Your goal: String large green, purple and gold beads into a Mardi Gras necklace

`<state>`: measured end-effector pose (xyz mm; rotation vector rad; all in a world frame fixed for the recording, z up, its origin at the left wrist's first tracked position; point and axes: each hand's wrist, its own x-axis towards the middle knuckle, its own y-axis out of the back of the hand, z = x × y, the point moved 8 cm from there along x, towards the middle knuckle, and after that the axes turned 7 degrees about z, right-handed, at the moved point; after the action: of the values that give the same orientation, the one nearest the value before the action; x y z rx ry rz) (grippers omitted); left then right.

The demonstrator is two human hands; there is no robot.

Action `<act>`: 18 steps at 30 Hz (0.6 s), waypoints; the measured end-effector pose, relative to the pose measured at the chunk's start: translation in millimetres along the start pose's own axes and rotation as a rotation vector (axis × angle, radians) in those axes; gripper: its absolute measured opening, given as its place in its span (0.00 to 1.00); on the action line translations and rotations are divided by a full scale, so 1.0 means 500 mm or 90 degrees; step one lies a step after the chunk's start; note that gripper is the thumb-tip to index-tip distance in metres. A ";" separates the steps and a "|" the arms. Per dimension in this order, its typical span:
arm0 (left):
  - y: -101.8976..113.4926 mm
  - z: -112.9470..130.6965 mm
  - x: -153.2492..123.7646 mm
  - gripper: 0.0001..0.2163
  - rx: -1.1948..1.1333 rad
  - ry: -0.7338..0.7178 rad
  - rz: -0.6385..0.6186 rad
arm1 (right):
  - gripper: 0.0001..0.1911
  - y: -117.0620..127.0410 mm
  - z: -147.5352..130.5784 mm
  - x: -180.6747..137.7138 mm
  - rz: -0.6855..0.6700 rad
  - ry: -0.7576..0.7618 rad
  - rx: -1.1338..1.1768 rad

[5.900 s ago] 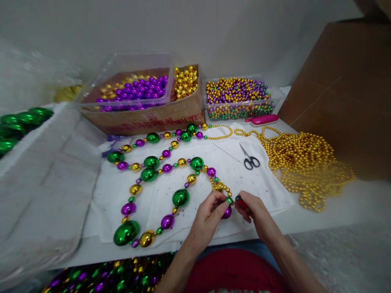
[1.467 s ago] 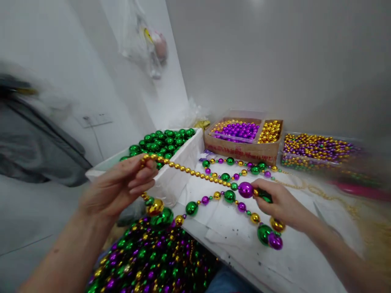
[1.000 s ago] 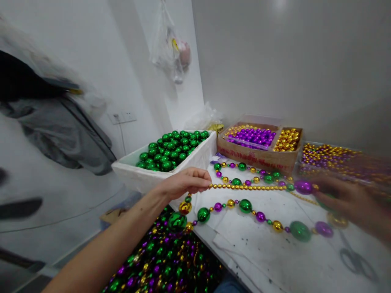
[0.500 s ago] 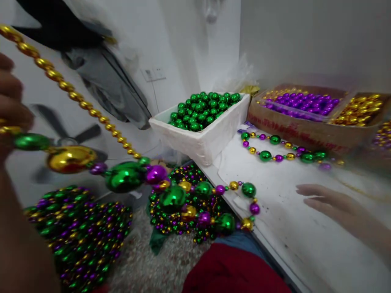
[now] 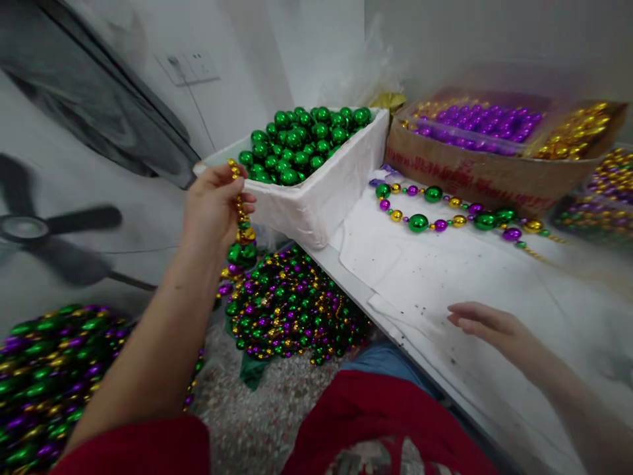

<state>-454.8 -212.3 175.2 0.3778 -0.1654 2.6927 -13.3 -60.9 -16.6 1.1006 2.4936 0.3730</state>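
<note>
One shiny bead necklace (image 5: 242, 254) hangs at 9 o'clock, pinched in the fingers of the left hand (image 5: 212, 201). The right hand (image 5: 482, 323) is at 4 o'clock, fingers loose and straight. Green balls (image 5: 299, 148) fill a white foam box (image 5: 341, 188) at 12 o'clock.

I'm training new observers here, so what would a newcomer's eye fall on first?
Probably the glossy green beads, piled in the white foam box at the table's left end. Next might come the bead garland hanging from the raised left hand, then the multicoloured bead heap below the table's edge.
</note>
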 end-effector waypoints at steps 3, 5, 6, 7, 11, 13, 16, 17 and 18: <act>0.019 -0.123 -0.036 0.11 -0.078 -0.006 0.112 | 0.21 -0.007 0.035 -0.017 0.009 -0.056 0.017; 0.023 -0.254 -0.075 0.11 -0.119 0.172 0.160 | 0.20 -0.014 0.059 -0.029 0.018 -0.096 0.033; 0.020 -0.314 -0.099 0.10 -0.115 0.239 0.171 | 0.20 -0.016 0.070 -0.035 0.027 -0.115 0.041; 0.018 -0.368 -0.124 0.08 -0.107 0.283 0.192 | 0.19 -0.018 0.080 -0.040 0.038 -0.132 0.048; -0.030 -0.551 -0.228 0.00 -0.093 0.467 0.188 | 0.19 -0.013 0.111 -0.049 0.091 -0.181 0.069; -0.044 -0.594 -0.261 0.05 -0.099 0.508 0.187 | 0.19 -0.009 0.121 -0.048 0.119 -0.198 0.070; -0.011 -0.588 -0.264 0.05 -0.113 0.496 0.211 | 0.18 -0.007 0.125 -0.047 0.149 -0.205 0.061; 0.016 -0.567 -0.253 0.03 -0.118 0.474 0.224 | 0.18 -0.006 0.124 -0.048 0.160 -0.203 0.058; 0.050 -0.537 -0.238 0.03 -0.121 0.445 0.240 | 0.17 -0.005 0.121 -0.050 0.173 -0.201 0.056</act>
<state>-424.8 -235.0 -116.9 -0.7155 -0.3009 2.9499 27.6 -76.2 -65.6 1.4195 2.1075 0.1482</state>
